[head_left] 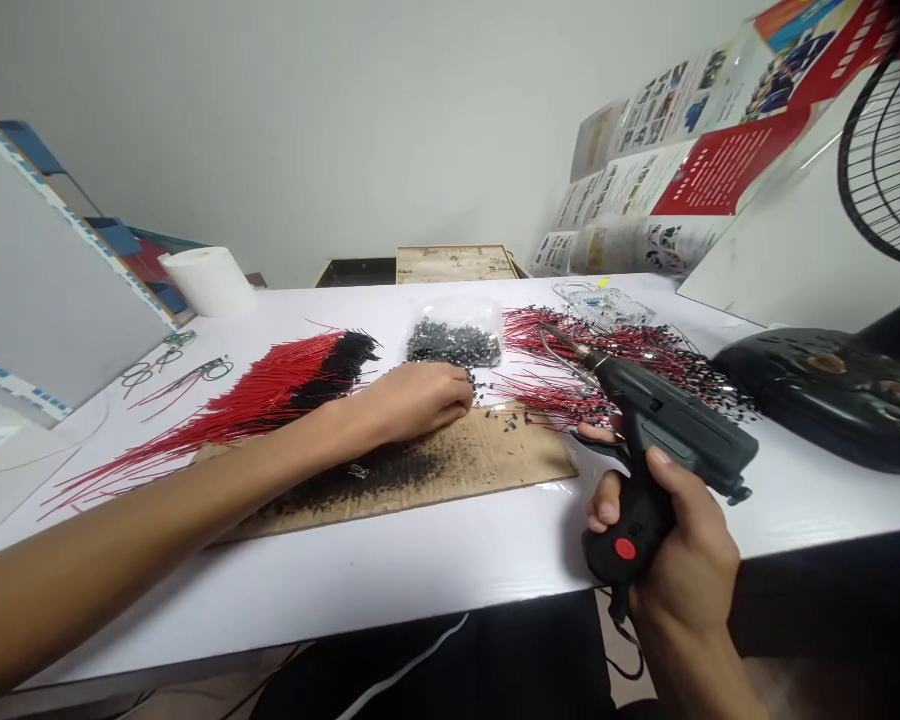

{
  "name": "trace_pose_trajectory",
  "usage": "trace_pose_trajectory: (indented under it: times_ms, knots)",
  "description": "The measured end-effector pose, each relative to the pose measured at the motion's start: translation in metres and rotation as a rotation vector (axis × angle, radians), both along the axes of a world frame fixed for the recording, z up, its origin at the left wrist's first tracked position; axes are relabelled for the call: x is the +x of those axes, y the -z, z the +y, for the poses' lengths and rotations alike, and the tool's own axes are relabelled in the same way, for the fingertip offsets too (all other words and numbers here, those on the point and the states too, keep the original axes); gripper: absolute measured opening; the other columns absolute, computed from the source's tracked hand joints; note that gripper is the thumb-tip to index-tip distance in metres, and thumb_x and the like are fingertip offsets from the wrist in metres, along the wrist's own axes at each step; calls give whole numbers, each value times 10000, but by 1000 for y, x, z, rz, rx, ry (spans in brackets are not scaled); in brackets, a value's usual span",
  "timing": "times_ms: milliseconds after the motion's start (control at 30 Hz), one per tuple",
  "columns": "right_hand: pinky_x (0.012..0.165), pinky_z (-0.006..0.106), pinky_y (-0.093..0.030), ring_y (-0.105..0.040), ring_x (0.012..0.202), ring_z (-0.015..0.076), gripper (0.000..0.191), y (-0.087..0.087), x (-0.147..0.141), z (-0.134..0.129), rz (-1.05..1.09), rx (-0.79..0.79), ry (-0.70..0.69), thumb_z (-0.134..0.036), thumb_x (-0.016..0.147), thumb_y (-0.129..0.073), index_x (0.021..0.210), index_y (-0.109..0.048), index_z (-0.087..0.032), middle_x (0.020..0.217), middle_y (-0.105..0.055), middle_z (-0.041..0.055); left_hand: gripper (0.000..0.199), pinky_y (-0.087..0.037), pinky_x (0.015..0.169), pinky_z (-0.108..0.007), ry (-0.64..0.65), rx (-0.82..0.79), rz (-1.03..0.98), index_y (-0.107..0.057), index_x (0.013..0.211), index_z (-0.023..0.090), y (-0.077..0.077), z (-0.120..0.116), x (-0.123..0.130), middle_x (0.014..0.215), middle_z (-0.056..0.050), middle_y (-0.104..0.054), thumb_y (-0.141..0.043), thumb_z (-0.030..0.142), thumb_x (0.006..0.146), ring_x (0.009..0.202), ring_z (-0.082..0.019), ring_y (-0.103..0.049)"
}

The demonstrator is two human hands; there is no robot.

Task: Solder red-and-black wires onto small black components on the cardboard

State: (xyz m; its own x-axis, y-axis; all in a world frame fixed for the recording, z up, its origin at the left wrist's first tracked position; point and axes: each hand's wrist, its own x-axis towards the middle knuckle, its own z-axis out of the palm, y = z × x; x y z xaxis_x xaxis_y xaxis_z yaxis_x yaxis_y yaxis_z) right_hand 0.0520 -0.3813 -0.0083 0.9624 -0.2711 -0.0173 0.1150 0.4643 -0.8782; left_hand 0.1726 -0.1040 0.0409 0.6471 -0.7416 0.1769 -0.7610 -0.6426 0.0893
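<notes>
My right hand point(694, 540) is wrapped round the black grip of a soldering gun point(667, 425), its metal tip pointing up and left over the wires. My left hand point(420, 400) reaches across the cardboard point(525, 450), fingers bent together near small black parts point(510, 418); whatever they pinch is hidden. Just behind that hand lies a clear plastic bag point(454, 335) of small black pieces. To its left is a big bundle of red wires point(270, 380) with black wires point(337, 365) along its right side. Red wires with small black parts on their ends point(570, 395) lie behind the soldering tip.
Dark specks cover the middle of the cardboard. A white paper roll point(208, 280) and scissors point(214, 370) are at the left. The black fan's base point(817, 400) stands at the right. A clear bag point(604, 303) lies at the back, and a cable point(405, 670) hangs below the table edge.
</notes>
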Motion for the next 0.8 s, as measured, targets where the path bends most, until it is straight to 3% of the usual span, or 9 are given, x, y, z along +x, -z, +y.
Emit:
trace_pose_trajectory:
  times_ms: [233, 400, 600, 800]
  knots:
    - [414, 235, -435, -515, 449, 154, 553, -7, -2, 5, 54, 12, 28, -629, 795, -897, 1019, -922, -123, 515, -600, 46, 182, -489, 785, -280, 24, -2, 73, -758, 1011, 188, -18, 24, -38, 1005, -49, -751, -604, 196, 1107, 881, -156, -680]
    - [410, 233, -420, -505, 449, 153, 576, -11, -8, 8, 55, -27, 26, -655, 765, -897, 994, -902, -126, 509, -594, 43, 163, -514, 812, -265, 49, -71, 122, -759, 1056, 196, -13, 35, -62, 1021, -42, -749, -614, 186, 1131, 890, -144, -690]
    - [486, 201, -412, -505, 504, 122, 458, -16, -14, 14, 89, -57, 49, -597, 895, -823, 1030, -878, -163, 547, -581, 5, 116, -518, 828, -243, 34, -140, 155, -790, 1083, 207, -10, 45, -66, 1027, -30, -783, -692, 239, 1135, 904, -135, -722]
    - [448, 247, -407, -496, 507, 159, 536, -14, -11, 11, 133, -111, 74, -656, 763, -894, 977, -886, -164, 536, -572, 30, 173, -519, 828, -232, 15, -208, 207, -806, 1079, 211, -10, 57, -64, 1041, -15, -800, -670, 280, 1160, 881, -115, -728]
